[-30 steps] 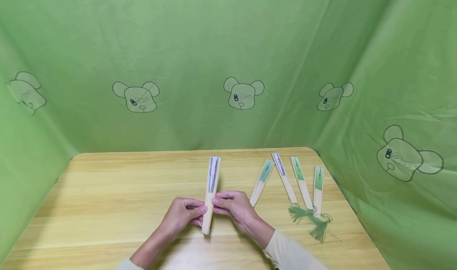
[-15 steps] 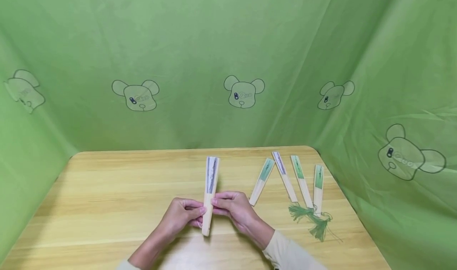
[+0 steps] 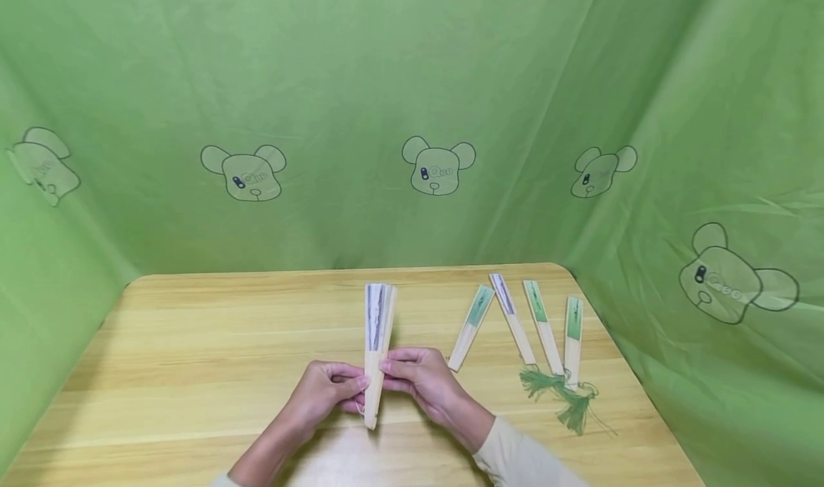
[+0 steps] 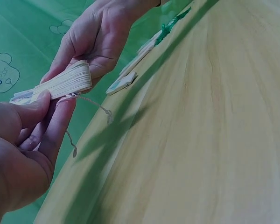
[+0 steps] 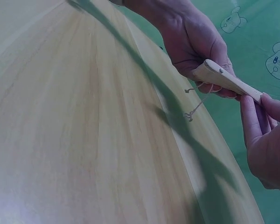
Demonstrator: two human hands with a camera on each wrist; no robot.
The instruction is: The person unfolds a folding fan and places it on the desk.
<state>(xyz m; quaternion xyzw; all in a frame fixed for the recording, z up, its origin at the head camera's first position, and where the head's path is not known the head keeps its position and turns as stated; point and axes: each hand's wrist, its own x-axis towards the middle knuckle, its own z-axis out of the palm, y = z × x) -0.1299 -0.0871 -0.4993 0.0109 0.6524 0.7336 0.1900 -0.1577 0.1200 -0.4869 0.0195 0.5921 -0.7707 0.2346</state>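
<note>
In the head view a folding fan (image 3: 375,330) with pale wooden ribs and a white and grey-purple leaf is held up over the table, its top end slightly spread. My left hand (image 3: 330,387) pinches its lower ribs from the left, thumb in front. From the other side my right hand (image 3: 421,380) pinches it a little higher. The left wrist view shows the stacked rib ends of the fan (image 4: 74,80) fanned apart near the pivot. A thin cord (image 5: 199,106) dangles from that end in the right wrist view.
Several closed folding fans lie at the right of the wooden table (image 3: 212,344): a teal one (image 3: 473,324), a purple one (image 3: 511,315) and green ones (image 3: 543,322). Green tassels (image 3: 566,397) lie at their lower ends. Green cloth (image 3: 347,115) with bear outlines surrounds the table.
The held fan's top has spread a little wider, its front rib turning slightly left so that the side folds show. Both hands keep their grip in nearly the same place.
</note>
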